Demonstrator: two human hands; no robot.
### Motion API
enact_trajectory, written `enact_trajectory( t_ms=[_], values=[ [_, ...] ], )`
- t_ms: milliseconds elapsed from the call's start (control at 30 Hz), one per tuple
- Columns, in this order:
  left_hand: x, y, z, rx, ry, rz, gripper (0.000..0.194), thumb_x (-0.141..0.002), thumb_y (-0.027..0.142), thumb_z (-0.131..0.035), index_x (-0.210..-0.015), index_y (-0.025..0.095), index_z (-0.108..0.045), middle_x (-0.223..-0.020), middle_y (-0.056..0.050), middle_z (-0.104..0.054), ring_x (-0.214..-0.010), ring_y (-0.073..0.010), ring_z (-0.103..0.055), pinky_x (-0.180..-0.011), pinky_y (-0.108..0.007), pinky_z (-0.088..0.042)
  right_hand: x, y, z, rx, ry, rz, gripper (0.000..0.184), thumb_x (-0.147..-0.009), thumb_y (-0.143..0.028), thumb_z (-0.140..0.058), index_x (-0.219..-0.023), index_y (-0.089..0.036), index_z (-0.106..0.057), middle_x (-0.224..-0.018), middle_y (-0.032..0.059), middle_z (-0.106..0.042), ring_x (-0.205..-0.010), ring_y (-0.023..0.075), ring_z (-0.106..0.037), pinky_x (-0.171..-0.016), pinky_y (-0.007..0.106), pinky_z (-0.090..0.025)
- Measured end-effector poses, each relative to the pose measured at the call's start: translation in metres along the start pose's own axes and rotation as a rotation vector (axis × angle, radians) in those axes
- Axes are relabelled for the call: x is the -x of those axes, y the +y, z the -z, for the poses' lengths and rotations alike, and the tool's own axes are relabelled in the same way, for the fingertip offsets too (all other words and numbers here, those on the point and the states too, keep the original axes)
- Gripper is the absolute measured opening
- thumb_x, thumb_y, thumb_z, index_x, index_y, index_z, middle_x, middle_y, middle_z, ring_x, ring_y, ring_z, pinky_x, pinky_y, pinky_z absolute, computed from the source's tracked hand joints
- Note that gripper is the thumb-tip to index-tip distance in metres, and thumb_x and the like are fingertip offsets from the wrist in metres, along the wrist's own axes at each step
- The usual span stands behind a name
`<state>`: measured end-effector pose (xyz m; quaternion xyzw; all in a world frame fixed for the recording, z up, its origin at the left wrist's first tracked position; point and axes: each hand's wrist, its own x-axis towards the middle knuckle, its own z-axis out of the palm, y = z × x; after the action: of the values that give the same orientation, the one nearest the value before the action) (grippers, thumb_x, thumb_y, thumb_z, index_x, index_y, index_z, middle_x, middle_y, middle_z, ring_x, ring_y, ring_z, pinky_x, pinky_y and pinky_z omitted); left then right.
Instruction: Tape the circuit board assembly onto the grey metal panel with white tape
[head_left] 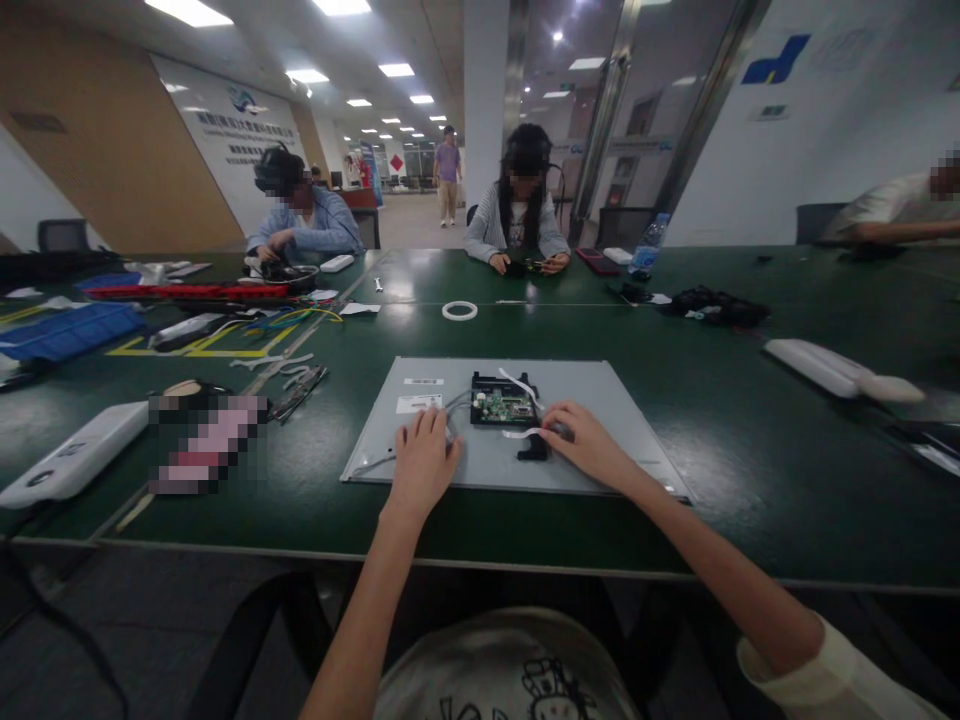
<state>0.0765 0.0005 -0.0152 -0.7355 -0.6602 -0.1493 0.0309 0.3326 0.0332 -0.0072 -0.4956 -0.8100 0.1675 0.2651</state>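
Observation:
A grey flat display panel [480, 468] lies on the table in front of me. Mounted on it is a green circuit board [501, 406] in a black frame, with grey cables on its left. My left hand [427, 452] rests flat on the panel left of the board, fingers spread over the cables. Right of the board, my right hand [589, 442] is closed around a small dark thing mostly hidden by the fingers. White tape-like strips [517, 377] lie at the board's upper right and below it, the lower one reaching my right fingertips. A black bracket piece [532, 449] sits below the board.
A white tape roll [460, 311] lies beyond the panel. To the left are a white device [75, 455], a blue tray [71, 335] and loose wires. To the right are a white handheld device [840, 372] and black cables [716, 305]. People sit across the table.

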Motion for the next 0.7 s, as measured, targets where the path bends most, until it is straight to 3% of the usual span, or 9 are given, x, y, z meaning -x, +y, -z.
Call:
enact_trajectory(
  t_ms=[200,300,367,500,700],
  values=[
    [0.001,0.0,0.001,-0.001,-0.012,-0.002,0.043,-0.091,0.033,-0.037,-0.13,0.014,-0.043,-0.14,-0.012,-0.04,-0.131,-0.0274,-0.033,-0.104,-0.047,-0.029,0.001,0.004,-0.002,0.014,-0.002,0.033,0.019,-0.088,-0.033,-0.048,-0.086,-0.018,-0.059,-0.098,0.0074,-0.055,-0.095,0.0193,-0.051,-0.086,0.037,-0.042],
    [0.001,0.0,0.001,0.011,-0.023,0.001,0.043,-0.091,0.034,-0.037,-0.13,0.015,-0.042,-0.141,-0.012,-0.04,-0.131,-0.0275,-0.032,-0.104,-0.048,-0.029,0.005,-0.003,0.002,0.033,0.051,0.061,0.022,-0.088,-0.035,-0.047,-0.096,-0.018,-0.058,-0.106,0.0094,-0.053,-0.101,0.0203,-0.05,-0.088,0.037,-0.042],
    [0.001,0.0,0.002,0.019,-0.02,0.001,0.043,-0.091,0.033,-0.038,-0.129,0.015,-0.042,-0.14,-0.013,-0.04,-0.131,-0.0274,-0.033,-0.104,-0.047,-0.029,0.01,-0.013,0.006,0.072,0.038,0.194,0.032,-0.085,-0.037,-0.051,-0.11,-0.018,-0.056,-0.12,0.0114,-0.049,-0.115,0.0226,-0.043,-0.097,0.041,-0.038],
    [0.001,0.0,0.003,0.028,0.023,0.009,0.043,-0.089,0.029,-0.042,-0.129,0.014,-0.042,-0.14,-0.014,-0.041,-0.13,-0.0279,-0.034,-0.102,-0.047,-0.032,0.018,-0.031,0.01,0.214,-0.25,0.518,0.056,-0.078,-0.046,-0.06,-0.129,-0.028,-0.049,-0.144,0.0056,-0.03,-0.135,0.0294,-0.015,-0.109,0.053,-0.015],
    [-0.001,-0.001,0.011,0.104,0.144,0.061,0.04,-0.088,0.024,-0.042,-0.127,0.016,-0.043,-0.139,-0.013,-0.041,-0.131,-0.0278,-0.033,-0.103,-0.047,-0.032,0.018,-0.031,0.007,0.259,-0.329,0.39,0.045,-0.086,-0.045,-0.05,-0.131,-0.039,-0.046,-0.152,-0.0008,-0.012,-0.137,0.0343,-0.004,-0.103,0.065,-0.009]
  ],
)
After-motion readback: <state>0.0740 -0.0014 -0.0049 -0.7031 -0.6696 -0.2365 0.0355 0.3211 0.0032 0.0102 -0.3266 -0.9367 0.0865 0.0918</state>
